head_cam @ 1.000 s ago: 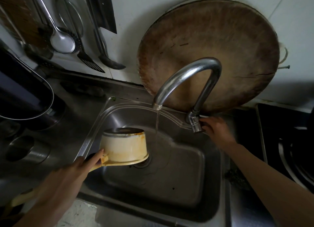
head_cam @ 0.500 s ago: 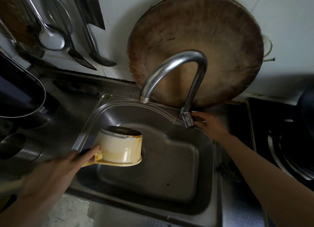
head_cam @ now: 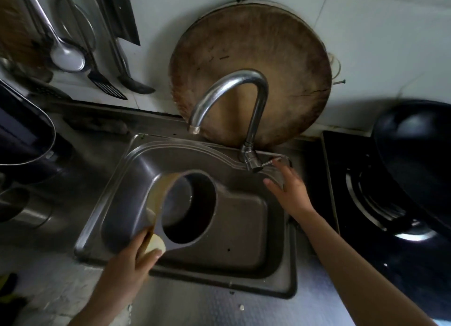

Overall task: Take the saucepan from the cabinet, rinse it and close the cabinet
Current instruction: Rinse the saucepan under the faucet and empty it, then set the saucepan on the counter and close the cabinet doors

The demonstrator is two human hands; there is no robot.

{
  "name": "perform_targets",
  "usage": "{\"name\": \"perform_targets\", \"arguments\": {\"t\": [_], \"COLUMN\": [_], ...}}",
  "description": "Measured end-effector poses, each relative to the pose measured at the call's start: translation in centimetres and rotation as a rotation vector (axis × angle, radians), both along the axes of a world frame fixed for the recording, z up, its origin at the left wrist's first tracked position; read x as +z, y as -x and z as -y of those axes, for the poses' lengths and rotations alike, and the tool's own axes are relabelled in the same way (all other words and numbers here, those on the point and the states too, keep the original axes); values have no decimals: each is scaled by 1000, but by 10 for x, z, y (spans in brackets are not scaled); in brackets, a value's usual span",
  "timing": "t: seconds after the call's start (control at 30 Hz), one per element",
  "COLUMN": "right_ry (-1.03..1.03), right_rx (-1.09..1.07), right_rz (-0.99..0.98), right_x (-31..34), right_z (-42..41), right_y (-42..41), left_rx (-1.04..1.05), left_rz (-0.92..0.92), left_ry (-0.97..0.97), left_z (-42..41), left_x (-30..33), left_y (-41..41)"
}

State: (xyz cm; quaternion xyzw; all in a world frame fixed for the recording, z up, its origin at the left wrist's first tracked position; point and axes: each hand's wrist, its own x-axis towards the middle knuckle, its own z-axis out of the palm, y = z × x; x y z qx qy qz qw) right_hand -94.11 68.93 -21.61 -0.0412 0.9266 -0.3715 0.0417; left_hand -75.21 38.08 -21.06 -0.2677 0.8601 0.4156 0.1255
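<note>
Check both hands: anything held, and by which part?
Left hand holds the saucepan by its handle, tipped on its side over the sink. Right hand is open beside the tap lever, holding nothing.

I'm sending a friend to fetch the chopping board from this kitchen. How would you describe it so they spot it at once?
Find the steel sink and its curved tap. Directly behind the tap, leaning upright against the white tiled wall, is the chopping board. It is a large round wooden disc, worn brown, unlike the metal utensils hanging at the left and the black wok at the right.
</note>
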Motion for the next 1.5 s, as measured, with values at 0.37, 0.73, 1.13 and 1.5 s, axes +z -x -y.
{"name": "perform_targets", "arguments": {"t": [0.37, 0.73, 1.13, 1.5], "right_ry": [397, 716, 773, 701], "right_rx": [-212, -465, -446, -256], "right_rz": [275, 400, 524, 564], "right_x": [10, 23, -2, -4], "right_z": [17, 8, -62, -107], "right_y": [-183, -262, -297, -296], "left_rx": [237, 107, 219, 407], "left_rz": [145, 261, 185, 146], "left_ry": [-786, -892, -948, -932], "left_z": [-103, -163, -235, -290], "left_x": [4, -5, -18, -33], "left_y": [-19, -65, -120, -144]}}
